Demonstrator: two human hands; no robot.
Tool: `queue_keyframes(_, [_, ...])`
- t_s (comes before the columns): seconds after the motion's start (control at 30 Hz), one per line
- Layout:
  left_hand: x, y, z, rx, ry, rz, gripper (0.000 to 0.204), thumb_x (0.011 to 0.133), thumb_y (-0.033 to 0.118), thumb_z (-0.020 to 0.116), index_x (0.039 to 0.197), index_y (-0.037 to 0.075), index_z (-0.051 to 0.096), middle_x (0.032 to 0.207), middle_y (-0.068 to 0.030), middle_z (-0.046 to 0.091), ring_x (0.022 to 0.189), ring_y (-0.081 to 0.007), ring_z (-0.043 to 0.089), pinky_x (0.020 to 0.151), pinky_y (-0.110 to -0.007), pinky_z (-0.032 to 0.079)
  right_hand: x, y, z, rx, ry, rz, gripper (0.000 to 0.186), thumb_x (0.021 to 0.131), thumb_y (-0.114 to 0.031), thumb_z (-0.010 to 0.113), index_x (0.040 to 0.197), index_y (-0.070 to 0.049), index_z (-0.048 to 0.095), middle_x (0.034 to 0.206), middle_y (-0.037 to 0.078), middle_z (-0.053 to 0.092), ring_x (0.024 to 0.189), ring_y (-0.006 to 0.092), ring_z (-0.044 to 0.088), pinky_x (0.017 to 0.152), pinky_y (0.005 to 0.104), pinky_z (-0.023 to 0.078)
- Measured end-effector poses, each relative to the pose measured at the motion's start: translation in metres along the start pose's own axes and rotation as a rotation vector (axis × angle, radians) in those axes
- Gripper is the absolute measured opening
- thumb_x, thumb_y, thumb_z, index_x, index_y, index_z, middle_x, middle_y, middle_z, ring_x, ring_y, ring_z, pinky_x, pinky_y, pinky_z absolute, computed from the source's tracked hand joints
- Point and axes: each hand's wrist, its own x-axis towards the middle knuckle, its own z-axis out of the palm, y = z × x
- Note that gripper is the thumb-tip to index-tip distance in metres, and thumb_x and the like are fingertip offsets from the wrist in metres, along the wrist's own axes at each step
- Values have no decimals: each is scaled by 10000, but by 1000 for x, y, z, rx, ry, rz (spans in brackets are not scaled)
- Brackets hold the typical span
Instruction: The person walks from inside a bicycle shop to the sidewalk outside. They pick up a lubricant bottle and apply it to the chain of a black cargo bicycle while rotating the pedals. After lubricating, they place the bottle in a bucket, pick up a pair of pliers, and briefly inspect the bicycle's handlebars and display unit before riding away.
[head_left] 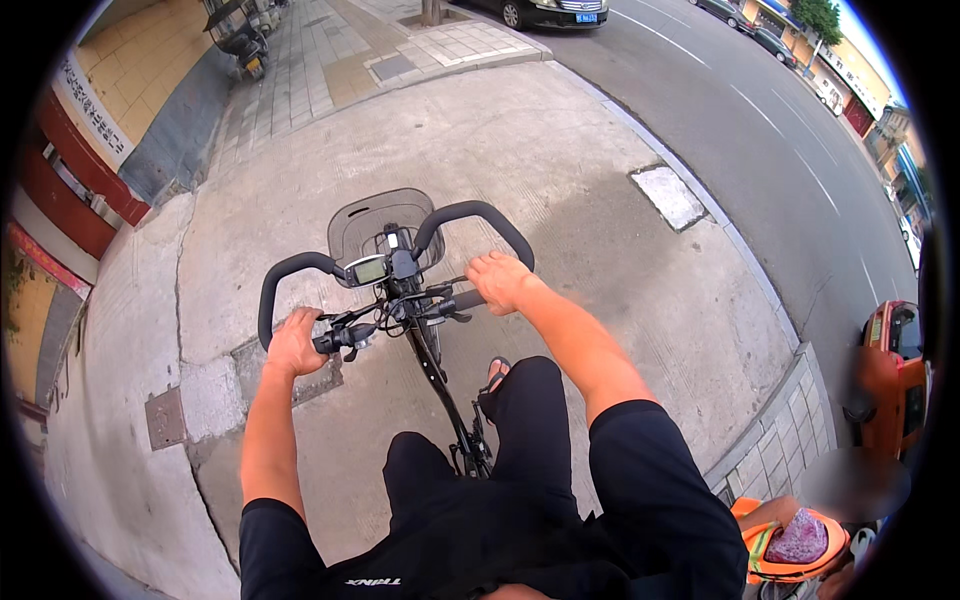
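Observation:
I sit astride a bicycle whose black handlebar [282,266] has tall curved extensions on both sides. My left hand [295,343] is closed round the outer end of the left grip, beside the curved bar. On the other side, my right hand [502,283] grips the right end, its fingers bent over near the brake lever [440,291]. Between the hands sits a small display [370,270] with a grey screen, among black cables. A dark mesh basket [360,226] is mounted in front. One sandalled foot [496,374] shows beside the frame [436,378].
Concrete pavement [330,150] stretches ahead, with a pale square patch [668,197] at right. A kerb [625,115] borders the road [720,110]. A dark car [550,12] stands ahead; an orange vehicle [890,385] and a person in an orange vest [790,545] are at right. Shopfronts [85,180] line the left.

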Motion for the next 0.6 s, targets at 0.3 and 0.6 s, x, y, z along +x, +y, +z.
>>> queue_keyframes(0.3, [456,-104,-54,62,83,127,565,667,200,769,1208,84,652,1274,-128,645,1244,-333,590,1047,-449,477,314,270,1,227,153,174,490,770,-141,709,1243,-60,609,1218,127,632,1213,311,603,1066,402,469])
queue_keyframes(0.6, [986,-159,-93,133,13,340,452,622,227,796,1050,119,696,1037,-73,674,1095,-263,633,918,-402,556,589,587,4,345,9,378,536,791,-191,719,1285,-27,590,1270,168,624,1251,322,581,1095,448,460])
